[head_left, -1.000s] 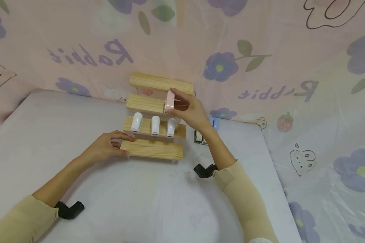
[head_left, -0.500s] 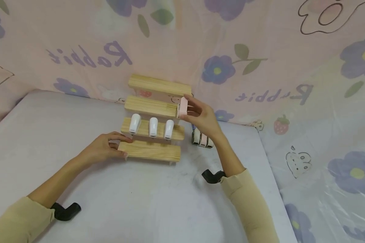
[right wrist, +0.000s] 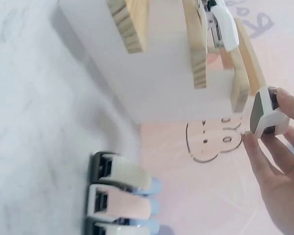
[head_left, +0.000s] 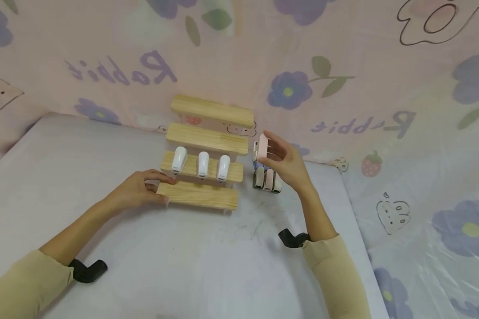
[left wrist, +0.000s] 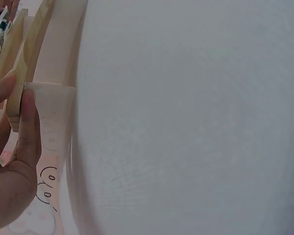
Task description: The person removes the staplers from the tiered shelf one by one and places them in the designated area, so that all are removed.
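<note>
My right hand [head_left: 289, 166] pinches a small pink stapler [head_left: 262, 147] upright between thumb and fingers, just right of a tiered wooden rack's second-highest board [head_left: 206, 138]. In the right wrist view, the stapler's dark base [right wrist: 257, 112] faces the rack; it hangs clear of the table. At the left end of the lowest board [head_left: 197, 196], my left hand [head_left: 135, 192] grips the wood with thumb and fingers, also seen around the board edge [left wrist: 20, 83] in the left wrist view. Three white staplers [head_left: 202, 164] stand side by side on the board above it.
Right of the rack, a beige stapler [right wrist: 127, 171], a pink stapler [right wrist: 125, 203] and a pale one [right wrist: 125, 229] stand in a row on the white table [head_left: 175, 266]. Light-blue parts [right wrist: 156, 186] show behind them. A printed curtain [head_left: 239, 53] rises behind the rack.
My right hand has carried the pink stapler from in front of the second-highest board rightward, off the rack's end, uncovering the staplers on the table. My left hand keeps its grip.
</note>
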The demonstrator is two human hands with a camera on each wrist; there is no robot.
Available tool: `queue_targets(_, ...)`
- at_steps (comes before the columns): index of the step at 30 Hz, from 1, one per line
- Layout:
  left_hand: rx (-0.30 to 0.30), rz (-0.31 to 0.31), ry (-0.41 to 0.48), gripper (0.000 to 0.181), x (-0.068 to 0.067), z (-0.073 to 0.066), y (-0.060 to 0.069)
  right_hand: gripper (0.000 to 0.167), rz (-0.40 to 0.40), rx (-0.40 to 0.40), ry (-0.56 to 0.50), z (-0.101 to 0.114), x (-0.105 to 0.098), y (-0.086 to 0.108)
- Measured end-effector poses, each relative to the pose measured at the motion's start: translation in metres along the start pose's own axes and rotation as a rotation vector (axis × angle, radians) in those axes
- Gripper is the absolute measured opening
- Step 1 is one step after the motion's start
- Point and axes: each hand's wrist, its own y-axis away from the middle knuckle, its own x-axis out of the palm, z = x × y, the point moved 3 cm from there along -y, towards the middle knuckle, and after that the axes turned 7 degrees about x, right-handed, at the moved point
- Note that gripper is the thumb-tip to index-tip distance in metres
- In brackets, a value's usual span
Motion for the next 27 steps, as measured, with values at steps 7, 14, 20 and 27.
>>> queue_targets(7, -0.013, 0.005, -0.022, 0.053, 0.0, 0.002, 0.002, 0.072, -0.028, 0.028, -0.014, -0.021, -0.013, 0.019)
queue_targets(14, -0.004, -0.006, -0.009, 0.053, -0.001, 0.004, -0.001, 0.072, -0.054, 0.059, 0.008, -0.043, -0.025, 0.032)
queue_targets(20, -0.016, -0.002, 0.007, 0.053, -0.001, 0.004, -0.001, 0.072, -0.062, 0.092, 0.022, -0.058, -0.032, 0.042)
queue_targets(27, -0.027, -0.006, -0.003, 0.053, -0.001, 0.002, -0.001, 0.073, -0.073, 0.125, 0.028, -0.057, -0.036, 0.051)
